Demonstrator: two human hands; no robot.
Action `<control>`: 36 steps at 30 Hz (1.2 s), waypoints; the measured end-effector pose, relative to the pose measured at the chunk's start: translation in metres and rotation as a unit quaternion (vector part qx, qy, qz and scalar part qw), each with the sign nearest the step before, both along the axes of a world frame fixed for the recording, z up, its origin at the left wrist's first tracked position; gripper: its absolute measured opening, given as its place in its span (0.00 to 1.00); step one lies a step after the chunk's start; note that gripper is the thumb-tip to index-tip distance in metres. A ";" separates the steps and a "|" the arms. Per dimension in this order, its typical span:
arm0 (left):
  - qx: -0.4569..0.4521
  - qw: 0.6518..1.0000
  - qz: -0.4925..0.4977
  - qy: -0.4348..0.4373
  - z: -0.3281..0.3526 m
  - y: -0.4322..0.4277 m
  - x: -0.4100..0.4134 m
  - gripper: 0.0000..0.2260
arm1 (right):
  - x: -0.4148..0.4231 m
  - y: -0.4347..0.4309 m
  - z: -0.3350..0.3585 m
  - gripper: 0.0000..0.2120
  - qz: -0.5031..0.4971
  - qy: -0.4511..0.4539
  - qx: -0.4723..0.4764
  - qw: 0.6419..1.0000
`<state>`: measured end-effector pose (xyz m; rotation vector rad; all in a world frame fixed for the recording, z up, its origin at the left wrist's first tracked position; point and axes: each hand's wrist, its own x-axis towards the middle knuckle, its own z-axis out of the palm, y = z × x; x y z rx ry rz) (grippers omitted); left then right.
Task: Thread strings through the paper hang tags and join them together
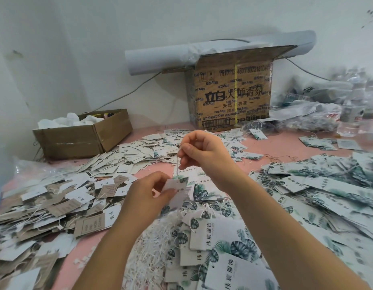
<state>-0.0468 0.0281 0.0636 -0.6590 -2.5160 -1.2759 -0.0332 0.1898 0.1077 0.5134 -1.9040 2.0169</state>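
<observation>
Pinching a thin white string (176, 166) taut, right hand (204, 151) hung before the printed carton (233, 97), left hand (148, 193) farther from it gripped a small fan of flat paper tags (178, 190), loose leaf-printed tags (307, 181) heaped across the pink table (91, 250).

Cardboard box (231, 88): I read "立白", "香氛" and "天然 … 衣液".
Leaf-print hang tags (229, 266): I read "服饰"; the first characters stay unclear to me.
</observation>
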 end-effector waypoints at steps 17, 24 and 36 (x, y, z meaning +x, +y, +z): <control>0.299 0.954 -0.004 -0.034 0.010 0.001 0.001 0.04 | -0.004 0.007 -0.010 0.05 0.123 -0.173 0.075 0.974; 0.300 0.953 -0.006 -0.045 0.006 0.004 -0.001 0.02 | -0.003 0.009 -0.008 0.06 0.132 -0.189 0.097 0.968; -0.014 0.993 0.100 -0.060 -0.032 -0.012 -0.021 0.08 | -0.004 0.033 -0.011 0.07 0.061 -0.311 0.466 0.826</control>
